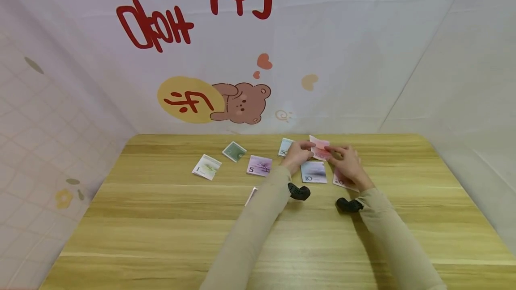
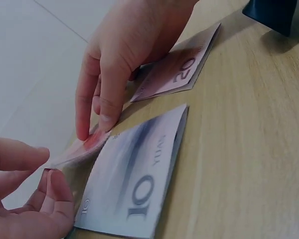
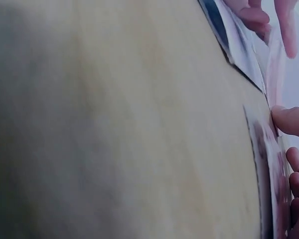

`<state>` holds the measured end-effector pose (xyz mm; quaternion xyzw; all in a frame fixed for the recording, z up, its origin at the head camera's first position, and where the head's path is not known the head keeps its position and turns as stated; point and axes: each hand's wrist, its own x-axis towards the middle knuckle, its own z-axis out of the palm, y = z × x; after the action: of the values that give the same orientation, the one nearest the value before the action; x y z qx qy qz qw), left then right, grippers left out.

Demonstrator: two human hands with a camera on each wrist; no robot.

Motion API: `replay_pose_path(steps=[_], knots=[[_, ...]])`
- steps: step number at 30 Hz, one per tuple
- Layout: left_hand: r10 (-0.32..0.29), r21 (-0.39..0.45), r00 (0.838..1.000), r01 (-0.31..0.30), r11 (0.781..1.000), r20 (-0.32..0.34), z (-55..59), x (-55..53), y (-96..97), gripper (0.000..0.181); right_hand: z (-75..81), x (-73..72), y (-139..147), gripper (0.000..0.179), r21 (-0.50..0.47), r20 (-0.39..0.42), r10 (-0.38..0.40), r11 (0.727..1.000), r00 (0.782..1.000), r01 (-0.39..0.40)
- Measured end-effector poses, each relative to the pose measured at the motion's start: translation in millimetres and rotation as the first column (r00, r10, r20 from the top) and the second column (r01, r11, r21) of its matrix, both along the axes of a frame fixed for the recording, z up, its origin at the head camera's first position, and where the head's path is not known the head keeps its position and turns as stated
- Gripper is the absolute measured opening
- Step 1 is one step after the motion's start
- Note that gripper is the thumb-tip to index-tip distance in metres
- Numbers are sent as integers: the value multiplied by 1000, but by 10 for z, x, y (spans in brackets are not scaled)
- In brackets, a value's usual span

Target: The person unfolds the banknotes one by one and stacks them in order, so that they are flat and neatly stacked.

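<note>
A red 100 banknote (image 1: 320, 151) is held near the table's back edge, partly raised and creased. My left hand (image 1: 296, 154) pinches its left side between thumb and index finger. On the opposite side, the thumb and fingertips of my right hand (image 1: 348, 163) grip its edge, as the left wrist view shows. Just in front lies a folded blue-grey 10 note (image 2: 134, 174). The pinkish 20 note (image 2: 182, 69) lies under and beside the right hand. Behind the left hand, a 50 note (image 1: 285, 145) is partly hidden.
Further left lie a purple 5 note (image 1: 259, 165), a green note (image 1: 234, 151) and a 1 note (image 1: 207, 167). Another paper piece (image 1: 251, 195) shows beside the left sleeve, mostly covered. A printed white wall cloth (image 1: 346, 57) rises behind the wooden table (image 1: 161, 236).
</note>
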<state>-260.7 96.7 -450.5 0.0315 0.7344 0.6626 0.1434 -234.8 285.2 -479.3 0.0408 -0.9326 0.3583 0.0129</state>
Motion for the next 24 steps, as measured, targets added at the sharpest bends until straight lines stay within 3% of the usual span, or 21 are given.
replay_pose_path(steps=[6, 11, 24], knots=[[34, -51, 998, -36, 998, -48, -48, 48, 13, 26, -56, 37, -23, 41, -3, -41, 20, 1000, 999, -20], [51, -35, 996, -54, 998, -76, -29, 109, -6, 23, -49, 72, -16, 39, -43, -95, 19, 999, 995, -23], [68, -26, 988, -73, 997, -140, 13, 219, -129, 23, 155, 187, -209, 30, -92, -236, 40, 994, 971, -63]])
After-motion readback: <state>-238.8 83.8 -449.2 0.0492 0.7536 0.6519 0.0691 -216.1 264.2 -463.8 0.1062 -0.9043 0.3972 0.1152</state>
